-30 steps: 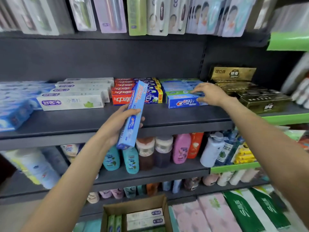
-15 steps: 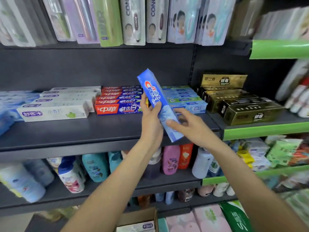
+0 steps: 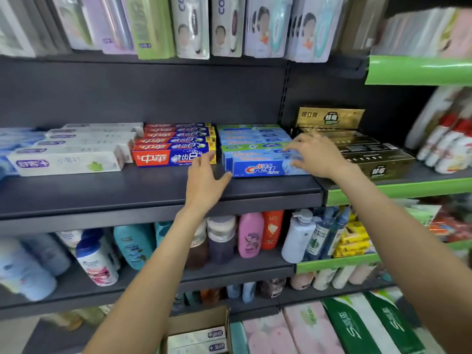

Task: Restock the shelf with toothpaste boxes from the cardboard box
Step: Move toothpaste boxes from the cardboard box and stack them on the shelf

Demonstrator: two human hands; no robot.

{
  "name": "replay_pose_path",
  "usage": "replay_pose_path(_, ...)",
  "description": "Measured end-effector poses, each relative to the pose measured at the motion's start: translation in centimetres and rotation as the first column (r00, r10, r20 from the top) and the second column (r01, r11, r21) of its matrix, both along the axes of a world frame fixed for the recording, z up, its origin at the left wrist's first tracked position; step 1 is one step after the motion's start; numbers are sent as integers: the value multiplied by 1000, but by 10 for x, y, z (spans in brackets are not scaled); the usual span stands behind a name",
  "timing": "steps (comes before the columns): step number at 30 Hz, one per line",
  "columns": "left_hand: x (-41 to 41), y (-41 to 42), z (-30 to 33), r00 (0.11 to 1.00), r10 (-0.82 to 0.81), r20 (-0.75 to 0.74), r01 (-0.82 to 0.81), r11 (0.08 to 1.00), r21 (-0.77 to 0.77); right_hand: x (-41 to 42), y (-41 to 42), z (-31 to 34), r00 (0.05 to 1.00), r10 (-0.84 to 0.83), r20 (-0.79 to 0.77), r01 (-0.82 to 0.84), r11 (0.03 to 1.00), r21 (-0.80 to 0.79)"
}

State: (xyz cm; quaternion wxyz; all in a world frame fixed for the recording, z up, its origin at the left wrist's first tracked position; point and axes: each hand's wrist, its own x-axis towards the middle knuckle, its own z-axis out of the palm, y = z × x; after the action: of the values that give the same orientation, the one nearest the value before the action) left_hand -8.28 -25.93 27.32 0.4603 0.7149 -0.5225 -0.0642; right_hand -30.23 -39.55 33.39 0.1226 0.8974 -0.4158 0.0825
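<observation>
- Head view: blue Crest box [image 3: 265,169] lay flat at the front of the blue stack on the shelf [image 3: 127,192].
- Right hand [image 3: 315,157] rested on its right end, fingers spread, not curled round it.
- Left hand [image 3: 204,182] hovered open just beside its left end, thumb near the corner.
- Cardboard box [image 3: 201,330] sat below, white boxes inside.

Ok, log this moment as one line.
blue Crest box on shelf front | right hand resting on it | left hand open beside it
</observation>
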Motion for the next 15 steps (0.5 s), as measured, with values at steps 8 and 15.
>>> replay_pose_path(8, -10, 51, -4, 985, -106, 133, 137, 959, -248, 31, 74, -58, 850, 237, 471, -135, 962, -239)
replay_pose_path(15, 4, 157, -107, 932, -191, 309, 251, 953, -168, 68, 207, -147, 751, 339, 566, -387, 921, -39)
